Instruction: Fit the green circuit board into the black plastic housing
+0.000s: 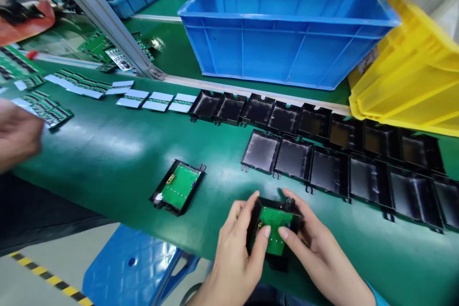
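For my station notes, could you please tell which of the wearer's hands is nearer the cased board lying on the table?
Left: the left hand is right of the cased board; the right hand is farther off, at the right side of the held cased board.

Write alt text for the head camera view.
A person's left hand and right hand hold a black case with a green circuit board inside. A similar filled case lies to the left; black trays and a blue bin stand beyond.
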Available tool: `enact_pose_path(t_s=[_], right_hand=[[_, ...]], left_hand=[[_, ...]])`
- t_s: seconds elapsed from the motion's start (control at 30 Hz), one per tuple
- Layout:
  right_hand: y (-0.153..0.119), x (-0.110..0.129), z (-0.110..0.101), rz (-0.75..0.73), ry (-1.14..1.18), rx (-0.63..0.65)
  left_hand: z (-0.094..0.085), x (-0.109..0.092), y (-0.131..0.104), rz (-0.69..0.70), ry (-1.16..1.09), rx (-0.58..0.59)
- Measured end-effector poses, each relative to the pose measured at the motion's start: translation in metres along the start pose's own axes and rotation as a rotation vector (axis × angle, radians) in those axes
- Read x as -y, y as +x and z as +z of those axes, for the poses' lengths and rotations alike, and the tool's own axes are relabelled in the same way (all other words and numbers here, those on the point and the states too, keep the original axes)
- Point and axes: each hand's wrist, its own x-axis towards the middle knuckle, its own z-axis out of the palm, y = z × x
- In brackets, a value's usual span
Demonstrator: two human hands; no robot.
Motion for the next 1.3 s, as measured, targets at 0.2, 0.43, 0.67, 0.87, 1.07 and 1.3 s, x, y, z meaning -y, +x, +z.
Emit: enact_pose_path(t_s=[0.2,0.43,0.67,0.87,1.07,1.3], right_hand=[[0.008,0.008,0.0,-0.022,-0.001,0.005],[0.021,0.008,-0.001,0.041,0.047,0.063],[0.025,0.007,0.002,0.053,0.148,0.042],[0.025,0.007,0.005,0.056,0.151,0.013],[0.024,0.008,0.005,0.059,0.135,0.006],[0.023,0.009,0.006,0.068,0.106,0.016]], left_hand=[[0.0,-0.001,0.0,-0.121,-0.145,0.139],[-0.005,-0.004,0.009,-0.227,-0.1,0.198],[-0.004,-0.002,0.006,-0.239,-0.095,0.188],[-0.004,-0.003,0.005,-0.269,-0.109,0.195],[-0.003,-0.003,0.005,-0.252,-0.078,0.175],[-0.001,-0.004,0.005,-0.231,-0.055,0.152]])
